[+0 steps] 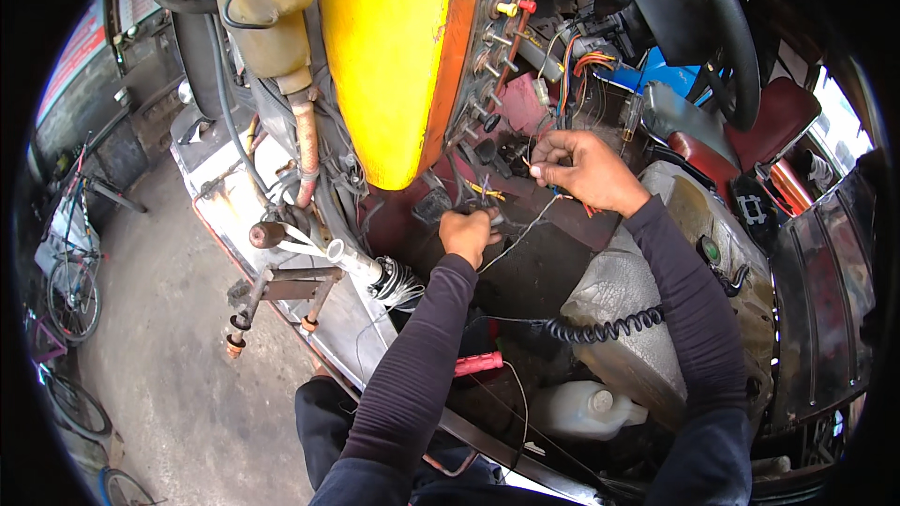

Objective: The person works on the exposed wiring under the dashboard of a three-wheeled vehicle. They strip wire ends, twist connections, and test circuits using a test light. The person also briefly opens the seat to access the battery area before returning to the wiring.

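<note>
My right hand (583,171) is closed in a pinch on a thin wire, below a bundle of coloured wires (565,84) that hangs under the steering wheel (736,37). Lower and to the left, my left hand (469,234) is closed, fingers curled; what it holds is hidden under it. Yellow wire ends (487,191) stick out just above that hand. A thin pale wire (525,230) runs between the two hands. Close to the right hand, short red wire ends (591,210) show beneath the wrist.
An orange panel with toggle switches (486,61) stands beside a yellow panel (384,47). A black coiled cable (605,325), a white plastic jug (586,410) and a red grip (478,364) lie near my forearms. Silver padding (623,295) covers a hump at right. Bicycles (75,272) stand far left.
</note>
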The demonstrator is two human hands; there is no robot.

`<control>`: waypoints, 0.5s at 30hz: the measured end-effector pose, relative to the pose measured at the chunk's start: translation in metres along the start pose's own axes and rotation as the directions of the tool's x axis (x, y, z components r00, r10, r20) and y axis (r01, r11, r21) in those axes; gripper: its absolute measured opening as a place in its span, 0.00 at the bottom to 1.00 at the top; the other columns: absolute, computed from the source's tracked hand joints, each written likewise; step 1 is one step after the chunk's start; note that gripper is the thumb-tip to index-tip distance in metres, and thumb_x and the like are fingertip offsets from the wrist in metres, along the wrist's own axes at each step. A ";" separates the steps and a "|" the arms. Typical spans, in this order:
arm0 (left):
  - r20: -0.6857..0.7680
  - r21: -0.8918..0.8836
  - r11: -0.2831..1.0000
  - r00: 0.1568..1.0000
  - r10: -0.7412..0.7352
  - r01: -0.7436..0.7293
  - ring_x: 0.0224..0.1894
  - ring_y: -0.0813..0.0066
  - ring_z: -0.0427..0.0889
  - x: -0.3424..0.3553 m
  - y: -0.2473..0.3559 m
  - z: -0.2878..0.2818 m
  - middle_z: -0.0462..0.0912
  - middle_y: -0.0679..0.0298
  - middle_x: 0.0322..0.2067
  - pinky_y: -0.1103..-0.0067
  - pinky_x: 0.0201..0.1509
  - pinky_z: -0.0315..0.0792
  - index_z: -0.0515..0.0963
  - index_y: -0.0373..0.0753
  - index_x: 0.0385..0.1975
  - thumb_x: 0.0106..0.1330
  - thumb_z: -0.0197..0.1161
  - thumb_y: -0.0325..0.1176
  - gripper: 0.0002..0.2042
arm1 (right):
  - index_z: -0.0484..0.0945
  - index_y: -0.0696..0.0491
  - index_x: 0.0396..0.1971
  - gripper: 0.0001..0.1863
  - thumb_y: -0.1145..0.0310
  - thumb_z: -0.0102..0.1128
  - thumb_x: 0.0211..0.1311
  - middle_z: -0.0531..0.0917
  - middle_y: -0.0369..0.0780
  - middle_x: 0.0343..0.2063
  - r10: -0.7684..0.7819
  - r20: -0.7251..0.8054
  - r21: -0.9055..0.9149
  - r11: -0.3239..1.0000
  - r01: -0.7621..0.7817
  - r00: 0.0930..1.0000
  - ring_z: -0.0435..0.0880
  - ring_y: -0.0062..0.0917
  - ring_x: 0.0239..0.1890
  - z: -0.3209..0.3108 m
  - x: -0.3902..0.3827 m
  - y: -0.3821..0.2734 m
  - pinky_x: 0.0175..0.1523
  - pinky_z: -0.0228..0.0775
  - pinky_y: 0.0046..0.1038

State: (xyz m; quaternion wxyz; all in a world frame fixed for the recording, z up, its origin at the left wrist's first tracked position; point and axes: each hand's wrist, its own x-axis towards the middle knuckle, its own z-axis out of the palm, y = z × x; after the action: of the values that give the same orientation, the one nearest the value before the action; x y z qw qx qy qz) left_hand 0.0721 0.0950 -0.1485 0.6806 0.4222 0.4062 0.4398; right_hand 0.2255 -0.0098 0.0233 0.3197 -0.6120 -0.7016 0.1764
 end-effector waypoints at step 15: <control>0.172 -0.496 0.862 0.985 -0.026 0.109 0.44 0.59 0.87 -0.034 0.039 0.033 0.85 0.52 0.43 0.66 0.50 0.89 0.80 0.28 0.51 0.74 0.61 0.31 0.13 | 0.88 0.58 0.37 0.10 0.74 0.71 0.55 0.90 0.42 0.29 -0.001 0.005 -0.133 0.991 0.002 1.000 0.88 0.24 0.33 -0.007 0.000 0.000 0.41 0.78 0.29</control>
State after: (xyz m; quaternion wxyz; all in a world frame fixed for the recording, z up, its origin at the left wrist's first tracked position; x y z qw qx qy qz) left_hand 0.0828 0.0662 -0.0959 0.8123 0.2494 0.2364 0.4711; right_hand 0.2306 -0.0104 0.0285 0.2764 -0.6310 -0.7130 0.1306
